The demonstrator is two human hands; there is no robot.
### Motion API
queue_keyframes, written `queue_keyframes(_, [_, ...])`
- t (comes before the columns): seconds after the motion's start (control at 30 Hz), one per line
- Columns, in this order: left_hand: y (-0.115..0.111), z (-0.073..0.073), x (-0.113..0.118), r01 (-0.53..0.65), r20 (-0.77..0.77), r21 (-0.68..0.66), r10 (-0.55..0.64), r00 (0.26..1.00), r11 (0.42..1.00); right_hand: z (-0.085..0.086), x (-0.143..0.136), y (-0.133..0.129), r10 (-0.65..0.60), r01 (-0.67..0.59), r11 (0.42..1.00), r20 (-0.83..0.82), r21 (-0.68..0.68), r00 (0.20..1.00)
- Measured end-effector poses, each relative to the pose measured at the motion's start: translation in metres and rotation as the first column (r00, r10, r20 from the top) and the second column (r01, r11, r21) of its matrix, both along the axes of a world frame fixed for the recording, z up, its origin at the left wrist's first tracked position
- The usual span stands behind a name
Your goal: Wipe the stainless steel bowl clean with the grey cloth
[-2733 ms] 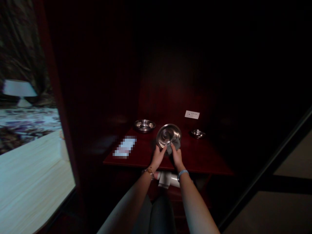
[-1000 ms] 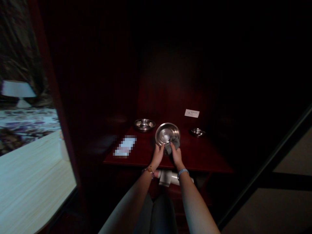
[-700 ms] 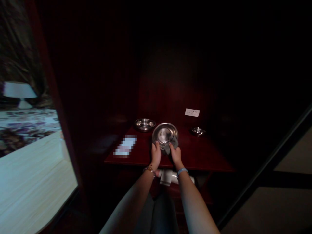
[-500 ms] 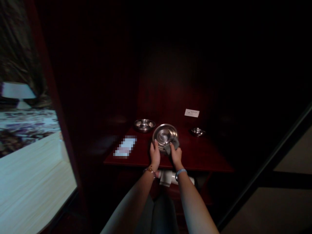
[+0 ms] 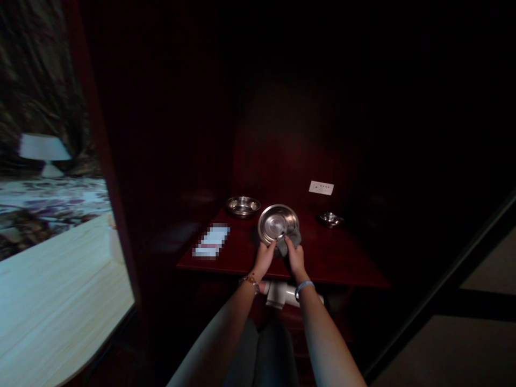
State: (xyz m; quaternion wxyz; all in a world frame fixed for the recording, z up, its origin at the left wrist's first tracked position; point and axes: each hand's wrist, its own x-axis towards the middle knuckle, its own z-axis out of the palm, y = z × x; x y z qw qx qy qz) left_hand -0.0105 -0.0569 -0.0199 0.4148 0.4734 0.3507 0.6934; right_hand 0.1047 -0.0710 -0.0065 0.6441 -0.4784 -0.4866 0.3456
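Note:
A shiny steel bowl (image 5: pixel 275 224) is held tilted above the dark red desk, its inside turned towards me. My left hand (image 5: pixel 265 259) grips the bowl's near rim at the lower left. In my right hand (image 5: pixel 296 259) is a grey cloth (image 5: pixel 293 236), pressed against the bowl's lower right rim. Both hands are closed, thumbs on the near side; the fingers behind the bowl are hidden. A second steel bowl (image 5: pixel 243 207) rests at the back left of the desk. Farther right sits a smaller steel bowl (image 5: pixel 331 220).
The dark red desk (image 5: pixel 342 258) has a pixelated pale item (image 5: pixel 212 241) at its left. A white socket plate (image 5: pixel 321 187) is on the back panel. Beneath the desk lies a white cylinder (image 5: pixel 290 295). A pale wooden table (image 5: pixel 60 306) and a lamp (image 5: pixel 46 148) are at left.
The held bowl has turned a little, and my left hand has shifted from its left side to the near rim. The cloth stays at the lower right. The whole view has shifted slightly.

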Motion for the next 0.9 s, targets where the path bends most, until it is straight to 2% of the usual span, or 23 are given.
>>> queue_keyframes(0.2, [-0.002,0.004,-0.002,-0.033,0.105,-0.064,0.039,0.994,0.997,-0.001,-0.002,0.001,0.077,-0.077,0.997,0.002,0.022,0.997])
queue_keyframes(0.47, [-0.004,0.008,-0.003,-0.071,0.181,-0.154,0.099,0.979,0.986,-0.003,-0.001,0.001,0.054,-0.053,0.998,-0.031,0.027,0.998])
queue_keyframes(0.63, [-0.01,0.01,-0.001,-0.029,0.099,-0.059,0.035,0.994,0.998,-0.005,0.001,0.004,-0.022,0.022,1.0,-0.009,0.013,1.0])
queue_keyframes(0.73, [-0.014,0.014,0.001,0.018,0.085,-0.011,-0.017,0.996,1.0,-0.005,0.003,0.005,-0.021,0.021,1.0,0.02,0.003,1.0])
queue_keyframes(0.9, [-0.019,0.018,0.001,-0.029,0.042,0.014,0.028,0.999,0.999,-0.005,0.003,0.005,-0.006,0.005,1.0,-0.037,-0.022,0.999])
